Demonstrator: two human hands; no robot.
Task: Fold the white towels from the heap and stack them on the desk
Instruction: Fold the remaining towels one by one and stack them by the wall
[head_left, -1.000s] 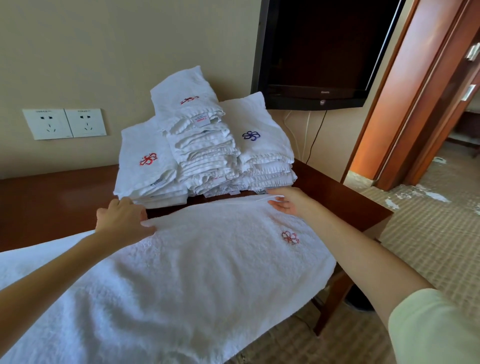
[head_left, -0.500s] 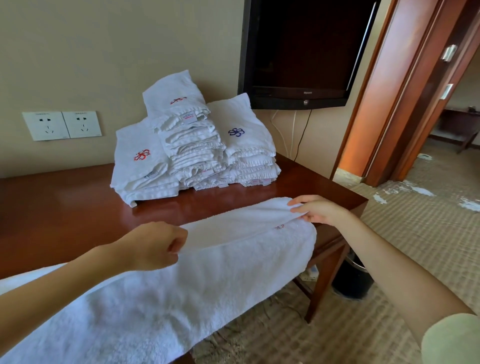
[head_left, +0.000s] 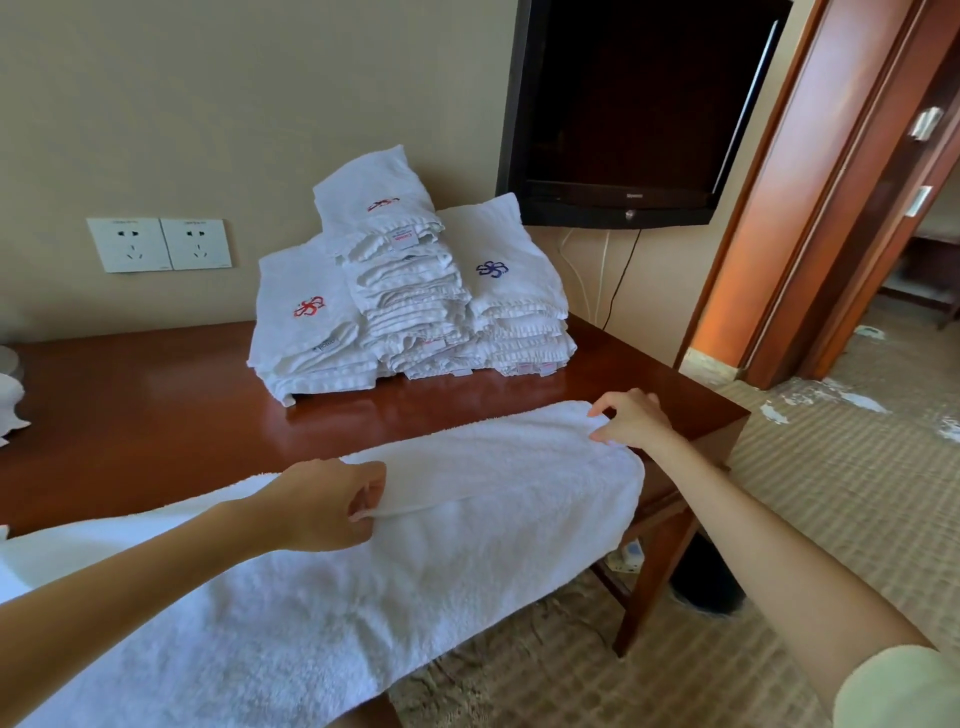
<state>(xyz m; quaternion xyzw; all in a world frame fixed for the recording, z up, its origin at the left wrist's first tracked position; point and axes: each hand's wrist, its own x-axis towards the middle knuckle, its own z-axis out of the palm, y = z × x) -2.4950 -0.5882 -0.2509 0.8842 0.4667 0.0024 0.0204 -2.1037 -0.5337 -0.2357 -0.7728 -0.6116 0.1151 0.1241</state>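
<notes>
At the far left edge a crumpled white thing sits on the wooden surface, cut off by the frame, so I cannot tell what it is. Two white wall sockets sit side by side on the beige wall above it. The left hand reaches in from the lower left, its grip narrow: thumb and curled fingers pinch the near edge of a folded-over layer of the large white towel. That towel lies lengthwise along the front of the surface, its near side hanging off the front edge toward the person. Behind it, across a strip of bare wood, the folded towels stand against the wall in three touching piles: a low one with a red emblem, the tallest in the middle, and one with a blue emblem on the right. The right hand is at the towel's far right corner, near the corner of the surface, its grip closed on the cloth with fingertips bent down. A dark television hangs on the wall, a reddish door frame stands to the right, and a dark bin sits on the carpet beneath.
</notes>
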